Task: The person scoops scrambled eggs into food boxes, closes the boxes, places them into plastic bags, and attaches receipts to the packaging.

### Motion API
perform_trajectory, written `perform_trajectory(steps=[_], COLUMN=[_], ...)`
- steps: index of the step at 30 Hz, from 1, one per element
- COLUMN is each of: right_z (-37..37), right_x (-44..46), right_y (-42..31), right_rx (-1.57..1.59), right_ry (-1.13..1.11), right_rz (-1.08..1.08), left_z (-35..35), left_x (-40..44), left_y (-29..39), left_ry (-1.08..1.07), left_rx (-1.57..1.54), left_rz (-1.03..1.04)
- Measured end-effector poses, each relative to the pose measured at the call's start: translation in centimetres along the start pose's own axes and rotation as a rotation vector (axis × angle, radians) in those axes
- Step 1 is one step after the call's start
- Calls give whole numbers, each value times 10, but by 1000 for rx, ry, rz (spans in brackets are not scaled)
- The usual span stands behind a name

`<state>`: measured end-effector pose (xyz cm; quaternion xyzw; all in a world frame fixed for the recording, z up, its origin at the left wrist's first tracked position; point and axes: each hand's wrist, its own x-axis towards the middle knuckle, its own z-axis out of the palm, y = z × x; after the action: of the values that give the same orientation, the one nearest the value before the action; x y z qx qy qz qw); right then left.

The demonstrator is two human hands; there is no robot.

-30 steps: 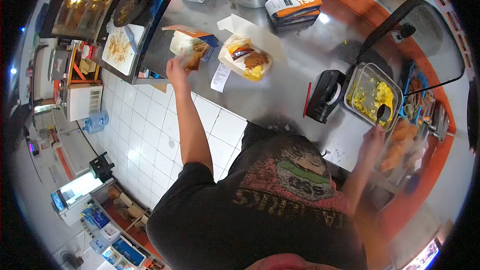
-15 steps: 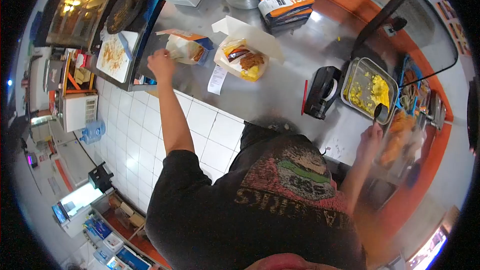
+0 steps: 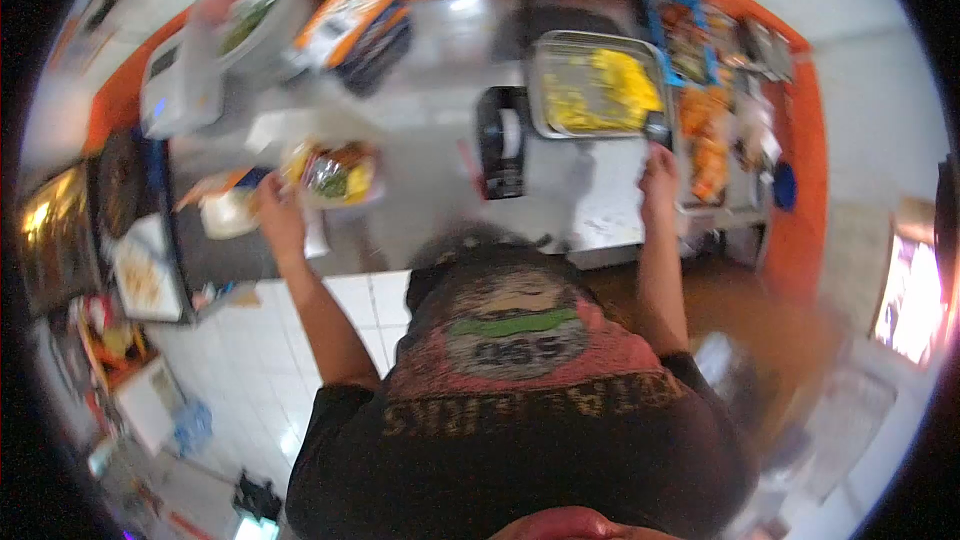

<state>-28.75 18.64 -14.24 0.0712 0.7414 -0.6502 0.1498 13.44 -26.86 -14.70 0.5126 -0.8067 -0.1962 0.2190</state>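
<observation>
Right hand (image 3: 657, 180): fingers wrapped round the handle of a serving spoon (image 3: 655, 126), whose dark bowl I see at the near right corner of a metal tray (image 3: 572, 62). Tray contents: scrambled egg (image 3: 626, 82), heaped mostly at the right, with looser crumbs at the left.

Left hand (image 3: 277, 208): at the left end of an open food box (image 3: 282, 130), lid folded back. Blur prevents me from telling whether the fingers grasp or touch anything. Box contents: a clear packet with green filling (image 3: 330, 178), something brown behind it, something yellow at the right. Paper slip (image 3: 315, 237): at the box's near edge.

Second box (image 3: 228, 217), white with orange and navy: just left of the left hand.

Counter (image 3: 425, 140), metal, carrying all of the above. Also on it, by my count: one black dispenser (image 3: 502, 145) with a pale roll, left of the tray; one thin red stick (image 3: 469, 168) beside it; one stack of orange-and-navy boxes (image 3: 355, 30), toward the back; one translucent tub (image 3: 208, 45) holding greens, left of the stack; one white device (image 3: 180, 90) at the tub's left.

Right of the tray: orange-brown fried pieces (image 3: 705, 135), and a blue-rimmed basket (image 3: 656, 15) farther back.
</observation>
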Motion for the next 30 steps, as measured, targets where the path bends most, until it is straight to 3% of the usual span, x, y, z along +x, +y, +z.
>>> perform_trajectory(steps=[1,5,8,13,15,21,25,27,28,30], right_z=[-6,-20,16,53,58,53,36,23,17,9], right_x=[18,101,92,89,90,108,160,171,169,166], right_y=[8,58,15,3,1,8,16,-6,-9,-10], right_rx=[-54,-550,-797,-1009,-1175,-1448,-1319,-1242,-1062,-1062], right_ry=[23,195,231,229,165,-118,-218,-484,-510,-511], right_rz=[-14,-558,-539,-447,-358,-390,-461,-318,-157,-194], left_z=[8,9,12,15,13,14,10,8,9,9], left_x=[0,-11,-16,-17,-20,-24,-22,-22,-21,-21], left_y=[5,64,87,90,93,89,95,94,92,87], left_ry=[66,64,60,53,65,64,75,85,89,77], left_rx=[15,-36,-79,-69,-66,-54,-51,-77,-78,-40], left_rz=[70,23,75,130,64,37,47,36,35,29])
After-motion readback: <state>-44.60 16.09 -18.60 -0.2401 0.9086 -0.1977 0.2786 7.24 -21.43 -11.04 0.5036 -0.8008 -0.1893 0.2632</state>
